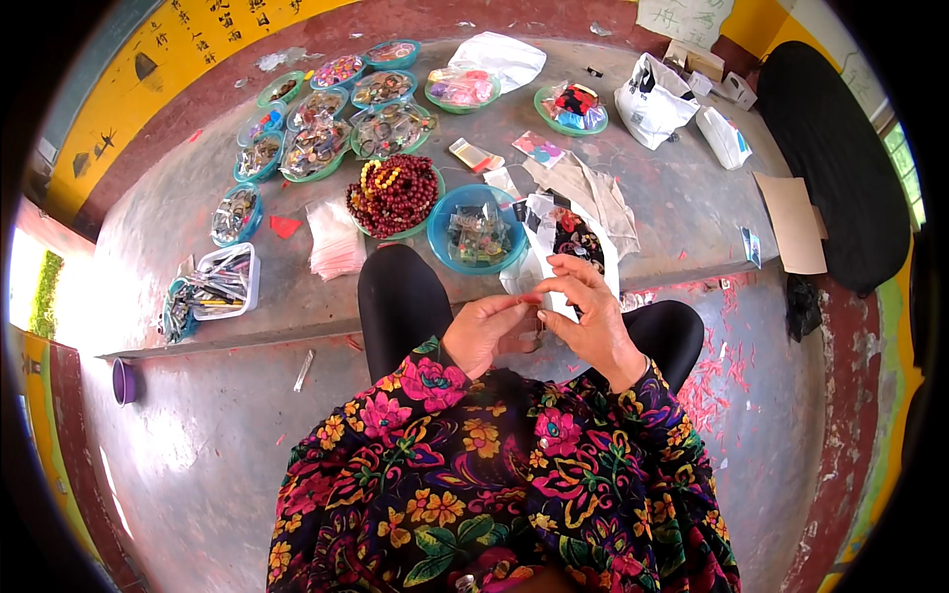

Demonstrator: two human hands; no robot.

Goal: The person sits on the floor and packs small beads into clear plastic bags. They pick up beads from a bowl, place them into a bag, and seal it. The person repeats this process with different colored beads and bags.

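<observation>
Broadly, platform (682,227): grey, spanning the frame's middle and top, bearing most of the goods.
Floor (217,435): grey, lower frame, with red scraps (727,366) strewn at right.
Black panel (830,168): oval-ended, upright at far right, cardboard (786,222) before it.
White bag (654,104): standing, upper right.
Beige cloth (598,193): rumpled, right of centre, partly behind a white sack (546,232) holding dark flowered pieces.
Blue bowl (450,210): centre, just left of the sack, with clear packets (481,237) inside.
Beads (400,208): dark red, some yellow, heaped in a bowl left of the blue one.
Small bowls (393,65): clustered upper left, filled with mixed trinkets.
White basket (254,272): left, full of slim items.
Left hand (484,331): centre, thumb and fingers pinched on a red piece.
Right hand (588,306): before the sack, fingers bent, fingertips at the piece; whether they grip it, I cannot tell.
Red piece (532,296): tiny, at centre between the hands; its kind is unclear.
</observation>
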